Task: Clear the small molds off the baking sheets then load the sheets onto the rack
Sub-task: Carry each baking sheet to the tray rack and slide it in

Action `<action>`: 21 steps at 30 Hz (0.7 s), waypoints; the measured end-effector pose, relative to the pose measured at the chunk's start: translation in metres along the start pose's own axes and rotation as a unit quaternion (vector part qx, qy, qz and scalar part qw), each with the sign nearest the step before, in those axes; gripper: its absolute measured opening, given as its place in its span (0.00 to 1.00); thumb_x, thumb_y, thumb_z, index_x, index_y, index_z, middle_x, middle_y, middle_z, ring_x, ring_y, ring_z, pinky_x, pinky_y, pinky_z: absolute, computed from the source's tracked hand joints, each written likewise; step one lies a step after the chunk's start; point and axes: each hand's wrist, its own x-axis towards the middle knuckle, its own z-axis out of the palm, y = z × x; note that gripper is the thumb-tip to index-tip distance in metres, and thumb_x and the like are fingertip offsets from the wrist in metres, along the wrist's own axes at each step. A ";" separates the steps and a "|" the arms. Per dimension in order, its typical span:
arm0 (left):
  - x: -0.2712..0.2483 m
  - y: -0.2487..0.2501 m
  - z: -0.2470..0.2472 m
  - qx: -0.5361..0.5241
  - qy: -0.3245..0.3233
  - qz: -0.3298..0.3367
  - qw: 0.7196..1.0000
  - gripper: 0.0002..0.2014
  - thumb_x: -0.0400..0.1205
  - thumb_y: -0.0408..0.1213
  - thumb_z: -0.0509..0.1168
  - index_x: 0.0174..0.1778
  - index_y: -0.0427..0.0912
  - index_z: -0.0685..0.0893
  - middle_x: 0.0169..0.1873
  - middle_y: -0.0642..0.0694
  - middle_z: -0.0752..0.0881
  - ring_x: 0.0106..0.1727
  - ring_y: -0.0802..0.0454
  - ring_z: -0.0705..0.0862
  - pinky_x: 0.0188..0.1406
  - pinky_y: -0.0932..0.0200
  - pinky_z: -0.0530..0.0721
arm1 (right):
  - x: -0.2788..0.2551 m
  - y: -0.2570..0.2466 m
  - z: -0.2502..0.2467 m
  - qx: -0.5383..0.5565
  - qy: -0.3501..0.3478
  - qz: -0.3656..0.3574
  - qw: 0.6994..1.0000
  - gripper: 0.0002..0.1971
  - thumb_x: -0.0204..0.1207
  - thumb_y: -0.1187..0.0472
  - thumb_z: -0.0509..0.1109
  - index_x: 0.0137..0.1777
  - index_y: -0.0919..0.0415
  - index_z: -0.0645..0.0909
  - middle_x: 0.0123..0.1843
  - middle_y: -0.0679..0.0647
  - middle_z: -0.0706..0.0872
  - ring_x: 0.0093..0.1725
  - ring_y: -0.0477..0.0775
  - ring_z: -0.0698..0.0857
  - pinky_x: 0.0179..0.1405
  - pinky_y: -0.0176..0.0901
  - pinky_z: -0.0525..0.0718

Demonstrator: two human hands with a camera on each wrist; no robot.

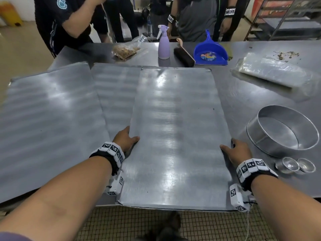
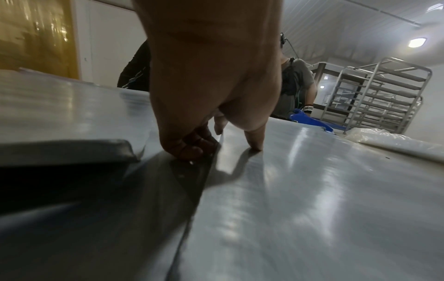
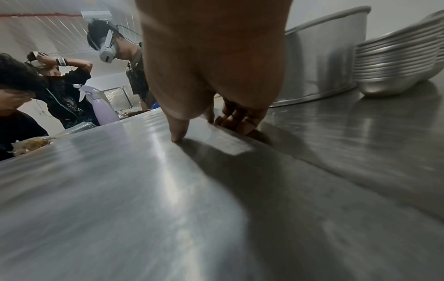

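A bare metal baking sheet (image 1: 175, 129) lies in front of me, its near end over the table's edge. My left hand (image 1: 126, 139) grips its left rim, thumb on top (image 2: 254, 140), fingers curled under the edge (image 2: 192, 146). My right hand (image 1: 234, 150) grips the right rim the same way, thumb on the sheet (image 3: 177, 131), fingers tucked under (image 3: 240, 119). Two more sheets (image 1: 50, 122) (image 1: 116, 94) lie to the left, overlapped. Stacked small molds (image 1: 295, 165) (image 3: 394, 62) stand on the table at the right. A tray rack (image 2: 374, 98) stands behind the table.
A round cake ring (image 1: 283, 129) sits right of the held sheet, close to my right hand. At the back stand a lilac spray bottle (image 1: 163, 44), a brush (image 1: 184, 54), a blue dustpan (image 1: 210, 53) and plastic bags (image 1: 272, 72). Several people stand along the far side.
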 end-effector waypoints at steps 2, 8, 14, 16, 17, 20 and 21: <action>-0.010 -0.004 0.003 0.014 0.000 -0.002 1.000 0.28 0.83 0.44 0.73 0.79 0.43 0.76 0.72 0.43 0.85 0.69 0.40 0.84 0.61 0.59 0.76 | -0.010 0.009 0.003 0.000 0.000 0.004 1.000 0.27 0.72 0.39 0.76 0.60 0.61 0.81 0.60 0.69 0.84 0.56 0.69 0.84 0.57 0.55 0.83; -0.038 -0.014 0.010 0.039 -0.002 -0.008 0.999 0.29 0.84 0.45 0.72 0.80 0.41 0.74 0.74 0.40 0.83 0.73 0.39 0.82 0.69 0.55 0.77 | -0.042 0.045 0.014 0.004 -0.001 0.017 1.000 0.27 0.67 0.32 0.72 0.53 0.55 0.80 0.55 0.67 0.84 0.50 0.67 0.85 0.52 0.56 0.84; -0.070 -0.028 0.016 0.038 -0.010 0.000 0.999 0.29 0.82 0.52 0.70 0.77 0.45 0.76 0.71 0.42 0.85 0.69 0.40 0.84 0.67 0.53 0.81 | -0.096 0.052 0.005 0.019 0.005 0.019 1.000 0.22 0.71 0.40 0.75 0.58 0.54 0.83 0.58 0.65 0.86 0.56 0.69 0.86 0.58 0.60 0.85; -0.082 -0.032 0.019 0.040 0.003 0.010 0.999 0.27 0.83 0.51 0.70 0.76 0.43 0.77 0.70 0.42 0.86 0.69 0.39 0.84 0.70 0.49 0.81 | -0.108 0.052 0.003 0.014 0.010 0.027 0.999 0.26 0.73 0.41 0.75 0.64 0.56 0.82 0.62 0.65 0.86 0.59 0.69 0.85 0.61 0.59 0.84; -0.089 -0.033 0.020 0.040 0.012 0.012 0.999 0.26 0.83 0.49 0.70 0.75 0.42 0.78 0.70 0.41 0.86 0.70 0.38 0.83 0.70 0.49 0.80 | -0.113 0.053 0.003 0.012 0.015 0.031 0.999 0.28 0.73 0.40 0.75 0.67 0.56 0.81 0.63 0.65 0.85 0.59 0.69 0.85 0.61 0.57 0.84; -0.105 -0.038 0.026 0.036 0.033 0.006 0.999 0.24 0.84 0.47 0.70 0.75 0.43 0.80 0.70 0.41 0.86 0.69 0.37 0.84 0.62 0.53 0.79 | -0.124 0.056 0.001 0.025 0.019 0.051 0.998 0.31 0.74 0.40 0.75 0.71 0.59 0.79 0.66 0.65 0.84 0.62 0.68 0.84 0.58 0.54 0.81; -0.110 -0.040 0.028 0.034 0.038 0.002 0.999 0.23 0.84 0.47 0.70 0.75 0.44 0.80 0.70 0.41 0.86 0.68 0.37 0.84 0.60 0.53 0.78 | -0.127 0.056 0.000 0.029 0.019 0.054 0.998 0.31 0.73 0.40 0.75 0.71 0.59 0.79 0.65 0.65 0.84 0.61 0.68 0.85 0.57 0.53 0.81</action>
